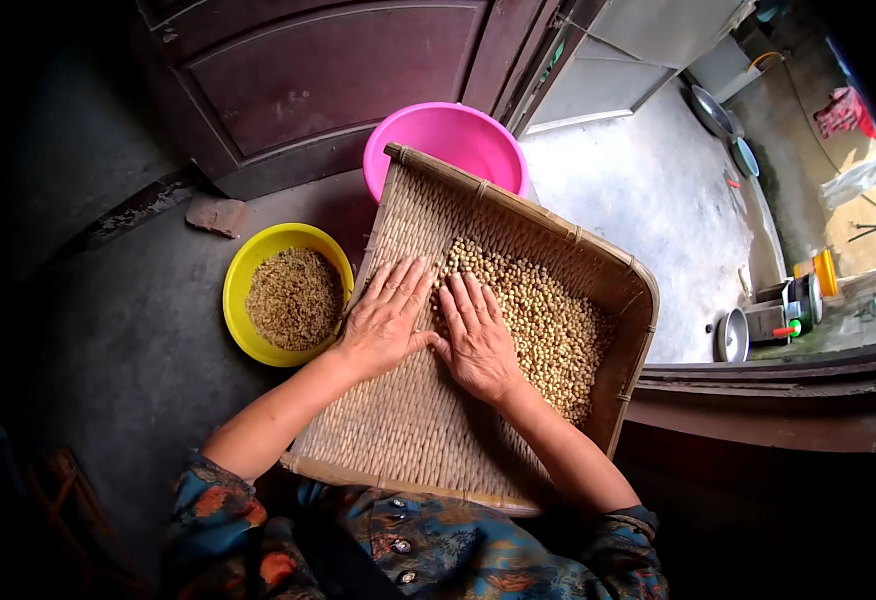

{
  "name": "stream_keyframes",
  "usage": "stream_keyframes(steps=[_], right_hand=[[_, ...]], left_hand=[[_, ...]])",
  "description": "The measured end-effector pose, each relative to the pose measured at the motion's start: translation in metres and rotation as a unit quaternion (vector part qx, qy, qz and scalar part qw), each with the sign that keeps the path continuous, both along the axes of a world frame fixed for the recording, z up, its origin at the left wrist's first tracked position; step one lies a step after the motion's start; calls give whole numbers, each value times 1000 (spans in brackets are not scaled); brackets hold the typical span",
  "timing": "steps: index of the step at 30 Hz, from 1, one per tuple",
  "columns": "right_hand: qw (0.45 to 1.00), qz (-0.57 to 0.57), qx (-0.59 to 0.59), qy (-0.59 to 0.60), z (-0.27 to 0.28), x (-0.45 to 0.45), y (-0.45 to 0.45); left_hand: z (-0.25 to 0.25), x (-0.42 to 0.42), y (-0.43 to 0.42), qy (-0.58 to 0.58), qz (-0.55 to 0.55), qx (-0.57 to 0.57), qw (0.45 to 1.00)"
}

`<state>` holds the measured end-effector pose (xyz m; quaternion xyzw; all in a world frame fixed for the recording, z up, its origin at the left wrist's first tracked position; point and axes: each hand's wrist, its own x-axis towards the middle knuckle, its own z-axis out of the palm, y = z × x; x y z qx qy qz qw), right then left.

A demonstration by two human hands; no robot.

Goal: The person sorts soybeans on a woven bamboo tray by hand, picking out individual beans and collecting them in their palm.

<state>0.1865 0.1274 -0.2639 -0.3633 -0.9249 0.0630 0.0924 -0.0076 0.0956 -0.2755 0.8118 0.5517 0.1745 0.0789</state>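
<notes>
Woven tray (398,430) spanning centre, partly hiding pink basin (448,135). Yellow basin (236,300) sitting left, holding grains (295,298). Left hand (383,320) lying flat on tray, right hand (478,345) at edge of beans (558,340); fingers straight, gripping nothing. Beans lying toward tray's right side. Step, likely: spreading beans by hand. Next move probably calling for flat palms, light pressure, keeping beans inside tray.

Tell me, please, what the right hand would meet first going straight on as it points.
The right hand would likely meet the beans lying just ahead, though its height above the tray is hard to judge.
</notes>
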Motion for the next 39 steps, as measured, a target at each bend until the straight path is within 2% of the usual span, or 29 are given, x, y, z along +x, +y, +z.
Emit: stream_keyframes(steps=[9, 15, 21, 24, 25, 27, 28, 31, 32, 36, 39], right_hand=[[993, 43, -79, -72, 13, 12, -43], [979, 54, -147, -133, 42, 37, -79], [968, 67, -185, -155, 48, 52, -99], [965, 82, -191, -160, 50, 62, -102], [964, 86, -188, -167, 51, 65, -103], [976, 69, -188, -84, 52, 72, -102], [978, 59, -190, -54, 52, 75, -99], [982, 7, -179, 54, 56, 70, -82], [981, -2, -178, 75, 55, 65, -75], [980, -18, -148, 132, 42, 37, -47], [980, 1, -139, 144, 35, 12, -32]], left_hand=[[6, -3, -47, 3, -60, -81, 995], [13, -7, -75, 24, -85, -117, 989], [20, -7, -92, -3, -88, -167, 982], [28, -9, -94, -17, -92, -151, 984], [25, -12, -95, -53, -79, -136, 986], [21, -19, -95, -126, -50, -106, 985], [27, -18, -95, -172, -5, -56, 984], [37, -23, -87, -218, 50, -72, 972], [40, -21, -82, -226, 53, -39, 972], [37, -22, -66, -286, 101, -62, 951], [37, -16, -50, -265, 88, -81, 957]])
